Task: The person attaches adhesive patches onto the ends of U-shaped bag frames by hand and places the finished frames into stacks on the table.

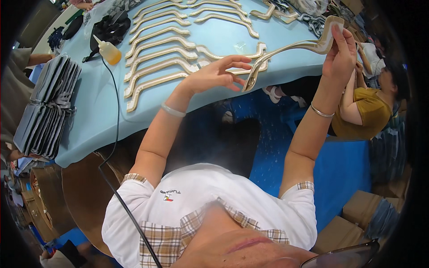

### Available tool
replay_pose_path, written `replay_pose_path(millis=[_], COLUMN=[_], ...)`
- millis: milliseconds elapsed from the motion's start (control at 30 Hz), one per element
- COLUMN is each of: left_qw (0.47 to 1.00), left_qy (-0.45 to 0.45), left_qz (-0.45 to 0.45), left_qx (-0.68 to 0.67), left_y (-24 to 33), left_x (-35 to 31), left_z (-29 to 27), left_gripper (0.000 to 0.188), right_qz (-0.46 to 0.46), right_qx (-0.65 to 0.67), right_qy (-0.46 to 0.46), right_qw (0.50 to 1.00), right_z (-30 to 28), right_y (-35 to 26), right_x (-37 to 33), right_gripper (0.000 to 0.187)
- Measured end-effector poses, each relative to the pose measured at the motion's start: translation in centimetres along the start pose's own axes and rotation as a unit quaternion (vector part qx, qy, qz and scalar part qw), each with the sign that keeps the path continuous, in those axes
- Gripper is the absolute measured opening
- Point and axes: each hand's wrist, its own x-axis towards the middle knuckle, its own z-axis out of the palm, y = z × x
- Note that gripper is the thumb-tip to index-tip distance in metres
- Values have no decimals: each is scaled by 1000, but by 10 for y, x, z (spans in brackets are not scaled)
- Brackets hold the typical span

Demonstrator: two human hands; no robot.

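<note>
My right hand (340, 56) is raised over the table's right edge and pinches the wide upper end of a long curved beige strip (290, 47). The strip slopes down to the left. Its narrow lower end hangs just off the fingertips of my left hand (216, 75), whose fingers are spread with nothing gripped between them. Whether those fingertips touch the strip's end I cannot tell. Both wrists wear thin bangles.
Several matching beige strips (158, 58) lie in rows on the light blue table (96, 120). A squeeze bottle of yellow liquid (109, 51), a black cable (117, 111) and a stack of grey flat pieces (44, 107) are at the left. Another person in a mustard shirt (366, 111) sits at the right, near cardboard boxes (357, 210).
</note>
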Motion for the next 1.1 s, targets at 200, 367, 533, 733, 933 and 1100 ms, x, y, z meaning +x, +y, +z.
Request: replay_pose_path(millis=[200, 367, 533, 733, 933, 1100], left_qw=[993, 987, 952, 915, 854, 816], left_qy=[12, 143, 299, 372, 381, 342], left_qz=[114, 42, 35, 22, -79, -118], left_qx=[3, 55, 52, 156, 345, 452], left_y=[-6, 12, 14, -2, -37, -54], left_x=[-1, -4, 5, 36, 58, 75], left_z=[-17, -33, -70, -137, -197, -213], left_gripper=[79, 50, 31, 30, 30, 29], right_qz=[-17, 1, 85, 204, 297, 260], right_qx=[-30, -23, -65, -208, -372, -578], right_qy=[35, 39, 49, 20, -103, -166], right_qw=[999, 999, 993, 956, 873, 756], right_z=[16, -10, -33, -17, -21, -40], right_y=[18, 64, 134, 191, 243, 265], right_x=[24, 60, 75, 44, 24, 29], right_gripper=[14, 15, 18, 21, 21, 23])
